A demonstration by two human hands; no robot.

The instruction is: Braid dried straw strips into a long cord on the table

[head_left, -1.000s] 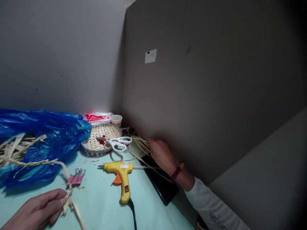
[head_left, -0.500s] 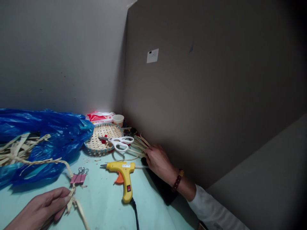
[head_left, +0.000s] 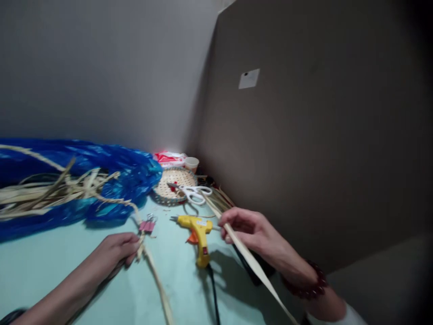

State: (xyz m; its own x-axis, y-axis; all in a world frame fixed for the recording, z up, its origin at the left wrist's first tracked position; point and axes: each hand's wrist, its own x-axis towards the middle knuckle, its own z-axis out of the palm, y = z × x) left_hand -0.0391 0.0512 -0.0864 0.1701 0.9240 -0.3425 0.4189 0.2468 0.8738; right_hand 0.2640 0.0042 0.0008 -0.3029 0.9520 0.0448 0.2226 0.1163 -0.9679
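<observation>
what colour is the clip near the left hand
The clip is pink, just beyond the left hand; it shows best in the head view.

Cream strip (head_left: 248,257), yellow glue gun (head_left: 203,243), mint-green table (head_left: 184,293)
The bag (head_left: 135,178) at left is blue, the clip (head_left: 147,226) pink, the trigger (head_left: 192,238) orange; mid-frame, the scissor handles (head_left: 195,199) are white, the tan basket (head_left: 179,177) dark-dotted and teal-rimmed; the bracelet (head_left: 307,292), lower right, is dark red.
</observation>
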